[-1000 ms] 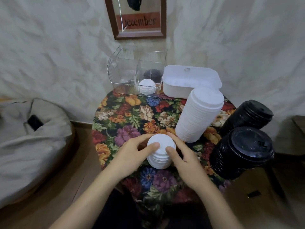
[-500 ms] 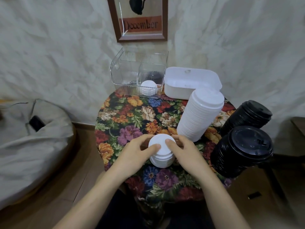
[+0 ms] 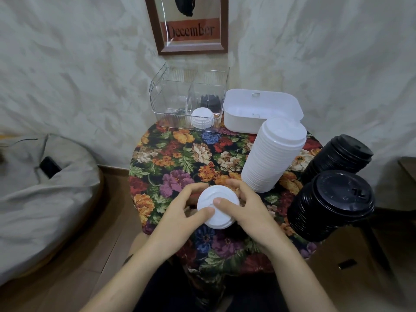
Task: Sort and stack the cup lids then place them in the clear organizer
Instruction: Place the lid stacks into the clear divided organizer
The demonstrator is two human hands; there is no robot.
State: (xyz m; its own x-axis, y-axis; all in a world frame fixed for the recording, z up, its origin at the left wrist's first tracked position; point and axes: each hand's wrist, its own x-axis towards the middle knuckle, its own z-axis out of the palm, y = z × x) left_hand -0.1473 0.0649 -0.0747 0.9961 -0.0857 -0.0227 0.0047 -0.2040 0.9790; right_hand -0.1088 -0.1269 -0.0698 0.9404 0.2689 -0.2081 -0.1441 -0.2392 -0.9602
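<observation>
Floral cloth covers the round table (image 3: 180,154). At its far edge the clear organizer (image 3: 171,97) holds a short pile of small white lids (image 3: 202,117) in its right-hand compartment. A tall white lid stack (image 3: 273,156), a near black lid stack (image 3: 331,203) and a far black lid stack (image 3: 337,157) stand to the right. Near the front edge, the left hand (image 3: 177,217) and right hand (image 3: 249,210) grip a small white lid stack (image 3: 216,192), thumbs on top.
</observation>
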